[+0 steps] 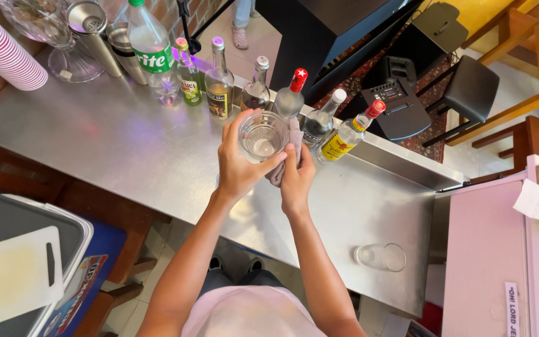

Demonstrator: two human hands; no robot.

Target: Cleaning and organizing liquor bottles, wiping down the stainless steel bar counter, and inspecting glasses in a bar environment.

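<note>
Now my left hand (pixel 239 163) grips the glass tumbler (pixel 262 136), mouth facing me, while my right hand (pixel 296 178) pinches the grey cloth (pixel 288 153) against its right side

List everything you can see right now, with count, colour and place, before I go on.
glass: one, clear, held above the counter, mouth toward the camera
cloth: one, grey, pressed to the glass
second glass: one, clear, lying on its side, counter's right end
counter: one, steel
bottles: about eight, mostly clear, one with a green label, along the back edge
shaker: one, metal, top left
cup stack: one, red-and-white striped, far left
cutting board: one, white, lower left
left hand: grips the glass
right hand: holds the cloth
</note>
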